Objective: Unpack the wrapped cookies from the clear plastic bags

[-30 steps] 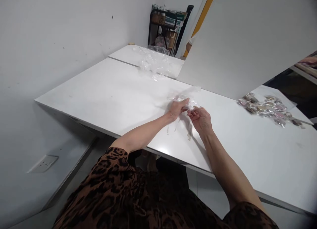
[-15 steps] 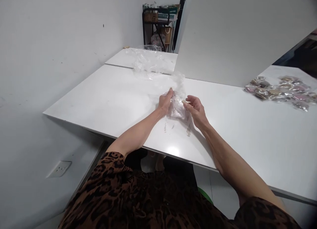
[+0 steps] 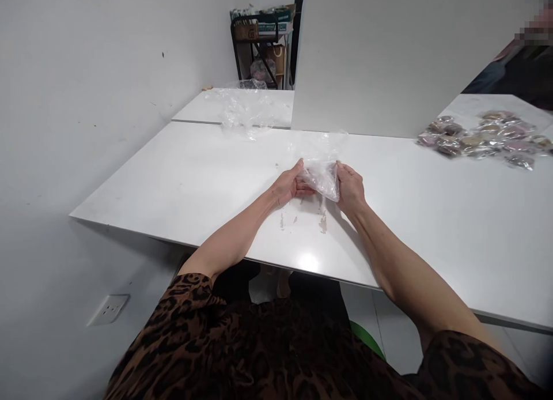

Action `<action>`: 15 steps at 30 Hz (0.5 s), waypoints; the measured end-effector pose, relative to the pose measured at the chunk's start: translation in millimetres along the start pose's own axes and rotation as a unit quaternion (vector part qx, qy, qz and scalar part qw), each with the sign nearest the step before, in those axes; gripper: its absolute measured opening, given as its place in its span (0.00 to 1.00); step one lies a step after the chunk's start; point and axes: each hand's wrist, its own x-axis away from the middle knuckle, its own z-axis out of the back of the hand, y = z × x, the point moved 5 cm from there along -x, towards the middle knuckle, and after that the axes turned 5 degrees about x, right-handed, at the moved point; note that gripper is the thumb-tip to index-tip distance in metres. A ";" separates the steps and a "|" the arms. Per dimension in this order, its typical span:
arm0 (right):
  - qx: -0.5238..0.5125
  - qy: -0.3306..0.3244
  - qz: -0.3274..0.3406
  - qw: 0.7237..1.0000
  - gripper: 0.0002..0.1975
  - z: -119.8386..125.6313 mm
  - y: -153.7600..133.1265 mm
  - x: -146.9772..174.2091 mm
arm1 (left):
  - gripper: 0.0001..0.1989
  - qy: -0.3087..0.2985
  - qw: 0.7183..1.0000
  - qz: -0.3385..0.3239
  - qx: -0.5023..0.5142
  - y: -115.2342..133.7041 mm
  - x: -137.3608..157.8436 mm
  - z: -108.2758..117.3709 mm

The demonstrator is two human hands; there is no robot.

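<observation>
Between my hands is a clear plastic bag, held a little above the white table. A pinkish tint shows through the film, but what lies inside cannot be made out. My left hand grips the bag's left side, thumb on top and fingers beneath. On the other side, my right hand pinches the right edge of the bag with thumb and curled fingers. The bag's loose upper part spreads away from me, toward the upright white panel.
Crumpled clear plastic lies at the table's back left. Several small wrapped packets in brown and pink sit at the right. Beyond the table stands a black shelf rack. A person is partly visible at the upper right.
My right hand has moved from beside the bag onto its right edge and closed there. The bag has turned and is now stretched between both hands. The camera view has shifted slightly.
</observation>
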 end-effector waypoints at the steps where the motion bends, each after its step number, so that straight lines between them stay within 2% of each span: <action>1: -0.003 0.005 0.005 1.000 0.24 0.6 -0.3 -0.4 | 0.20 -0.018 1.000 0.007 0.001 -0.6 0.9 -1.2; 3: -0.011 0.010 0.016 1.000 0.25 1.0 -1.7 -0.3 | 0.13 -0.039 0.999 0.019 -0.005 -2.5 2.0 -2.6; 5: -0.018 0.014 0.027 0.999 0.25 1.0 -3.5 0.4 | 0.09 -0.032 0.999 0.019 -0.005 -3.9 2.0 -2.2; 10: 0.018 0.038 0.045 0.998 0.25 3.3 -4.3 2.1 | 0.12 0.011 0.999 -0.006 0.039 -2.0 0.6 -1.2; 15: 0.078 0.068 0.114 0.988 0.23 8.4 -14.2 4.4 | 0.15 -0.033 0.994 0.032 0.102 -1.1 4.3 -6.0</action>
